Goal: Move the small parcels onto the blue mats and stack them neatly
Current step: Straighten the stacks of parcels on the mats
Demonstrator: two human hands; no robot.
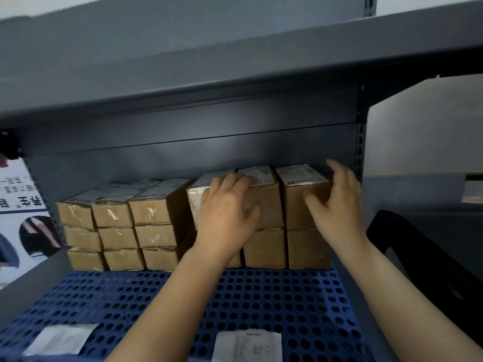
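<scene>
- Your left hand [226, 210] lies flat, fingers spread, over the front and top edge of the upper left parcel [194, 202] in the taller stack.
- Your right hand [333, 202] is open wide, thumb on the front of the upper right parcel [303, 194], fingers past its right side.
- Both stacks of small parcels [125, 223] stand at the back of the blue perforated mat [274, 299].
- The mat lies on a grey metal shelf [183, 74]; two paper labels [248, 344] lie at its near edge.

Just my one head cam here, aimed forward and down into the shelf bay [183, 158], pretty close, edges maybe a bit blurry.
</scene>
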